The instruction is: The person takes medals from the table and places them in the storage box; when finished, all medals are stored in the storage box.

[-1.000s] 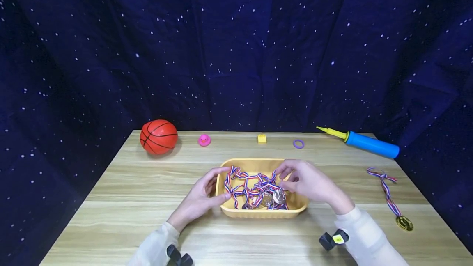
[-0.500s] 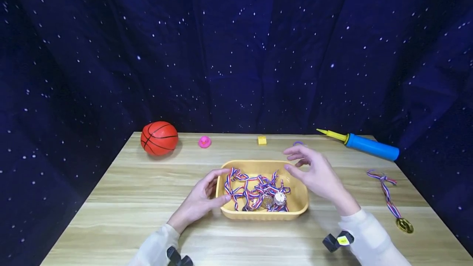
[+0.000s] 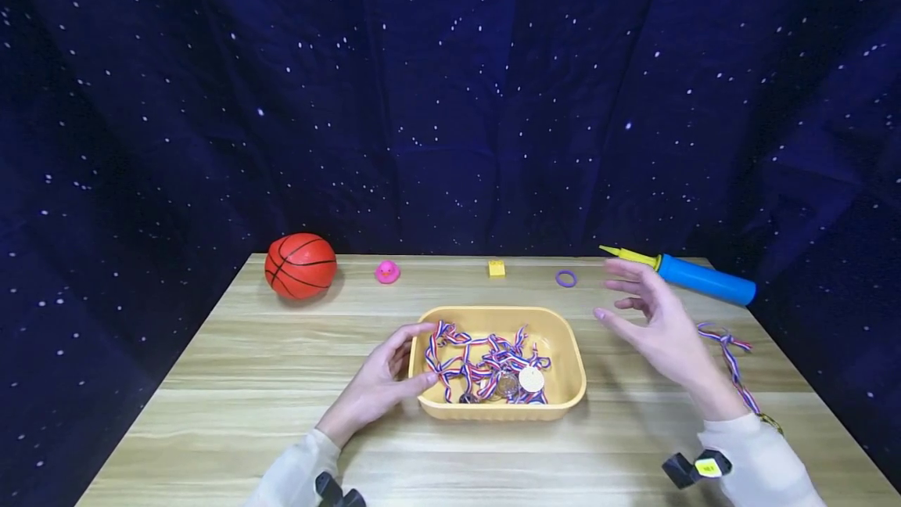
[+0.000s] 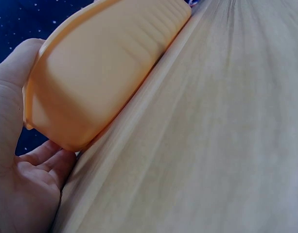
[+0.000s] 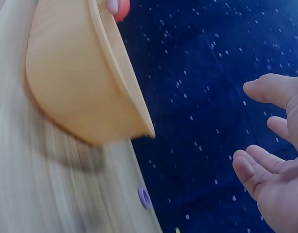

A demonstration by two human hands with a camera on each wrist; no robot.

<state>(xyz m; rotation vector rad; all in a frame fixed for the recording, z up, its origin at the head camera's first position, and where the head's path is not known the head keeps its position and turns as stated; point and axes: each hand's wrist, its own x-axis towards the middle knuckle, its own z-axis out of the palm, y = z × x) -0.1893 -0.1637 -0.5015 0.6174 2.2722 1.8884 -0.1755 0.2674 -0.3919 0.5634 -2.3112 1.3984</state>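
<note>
My left hand (image 3: 380, 378) grips the left end of a yellow plastic tub (image 3: 493, 411), thumb over the rim. In the left wrist view, its other fingers curl at the tub's end wall (image 4: 100, 68), close to the table. Inside the tub lie several medals with tangled red, white and blue ribbons (image 3: 503, 354); a pale round medal (image 3: 531, 379) faces up. My right hand (image 3: 662, 327) is in the air right of the tub, fingers spread and holding nothing. Behind its wrist, another medal's ribbon (image 3: 732, 358) lies on the table, its gold disc (image 3: 772, 422) mostly hidden by the sleeve.
Along the back of the wooden table (image 3: 232, 429) are a red basketball (image 3: 301, 266), a pink rubber duck (image 3: 387, 272), a yellow toy block (image 3: 497, 268), a purple ring (image 3: 566, 278) and a blue and yellow hand pump (image 3: 707, 280). A dark starry curtain (image 3: 450, 100) hangs behind.
My right hand has let go of a medal ribbon in the tub, risen out and moved right toward the lone gold medal. My left hand stays on the tub.
</note>
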